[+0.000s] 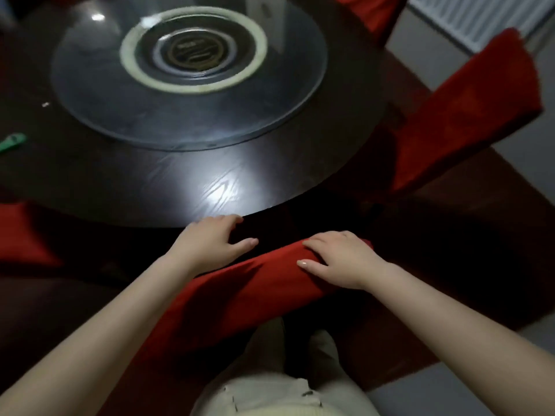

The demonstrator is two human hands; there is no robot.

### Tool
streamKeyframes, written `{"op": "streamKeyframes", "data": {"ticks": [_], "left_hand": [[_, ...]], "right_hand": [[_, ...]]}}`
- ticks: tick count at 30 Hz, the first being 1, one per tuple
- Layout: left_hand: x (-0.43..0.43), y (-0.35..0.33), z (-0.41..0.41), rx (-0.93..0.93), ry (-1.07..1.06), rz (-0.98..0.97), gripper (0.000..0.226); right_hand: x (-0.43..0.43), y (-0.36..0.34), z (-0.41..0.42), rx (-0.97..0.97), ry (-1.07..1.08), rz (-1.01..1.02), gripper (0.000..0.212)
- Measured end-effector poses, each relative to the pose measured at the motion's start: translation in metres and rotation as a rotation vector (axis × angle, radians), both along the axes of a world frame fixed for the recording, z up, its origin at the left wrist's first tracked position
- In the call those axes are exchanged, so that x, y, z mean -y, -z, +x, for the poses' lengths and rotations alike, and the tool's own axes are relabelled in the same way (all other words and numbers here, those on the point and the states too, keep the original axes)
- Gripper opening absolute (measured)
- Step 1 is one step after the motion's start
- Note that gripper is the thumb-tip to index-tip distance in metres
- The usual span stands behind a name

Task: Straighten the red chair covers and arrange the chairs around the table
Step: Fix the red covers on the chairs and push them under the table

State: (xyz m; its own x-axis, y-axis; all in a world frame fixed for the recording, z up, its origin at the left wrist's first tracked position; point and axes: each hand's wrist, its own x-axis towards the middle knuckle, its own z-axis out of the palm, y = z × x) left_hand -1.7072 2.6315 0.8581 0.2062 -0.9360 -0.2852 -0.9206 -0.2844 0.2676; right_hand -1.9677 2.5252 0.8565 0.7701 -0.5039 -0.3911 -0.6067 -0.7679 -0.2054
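Observation:
Directly in front of me stands a chair whose back carries a red cover (240, 295), running diagonally from lower left to upper right. My right hand (339, 259) rests flat on the cover's top edge near its right end, fingers spread over the cloth. Off the cover's far side, just at the rim of the round dark wooden table (180, 181), is my left hand (210, 241), fingers relaxed and holding nothing. A second red-covered chair (468, 115) stands at the table's right side. A third (369, 10) shows at the top edge.
A glass turntable (192, 109) fills the table's middle. A small green object (12, 142) lies at the table's left edge. More red cloth (21, 235) shows at the far left. A white radiator (480, 19) lines the wall at top right, above grey floor.

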Motion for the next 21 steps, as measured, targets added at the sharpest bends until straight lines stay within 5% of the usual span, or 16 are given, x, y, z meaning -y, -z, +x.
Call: {"op": "streamKeyframes", "data": {"ticks": [6,12,21], "left_hand": [[-0.096,0.012,-0.015,-0.084,-0.365,0.121,0.08],[-0.127,0.028,-0.068,0.219,-0.582,-0.22,0.059],[-0.141,0.044,-0.105,0.357,-0.616,-0.319,0.047]], "right_hand": [[0.0,0.018,0.008,0.043,-0.041,-0.124,0.075],[-0.006,0.022,-0.002,0.155,-0.046,-0.244,0.065],[-0.01,0.028,-0.014,0.221,-0.034,-0.311,0.058]]}}
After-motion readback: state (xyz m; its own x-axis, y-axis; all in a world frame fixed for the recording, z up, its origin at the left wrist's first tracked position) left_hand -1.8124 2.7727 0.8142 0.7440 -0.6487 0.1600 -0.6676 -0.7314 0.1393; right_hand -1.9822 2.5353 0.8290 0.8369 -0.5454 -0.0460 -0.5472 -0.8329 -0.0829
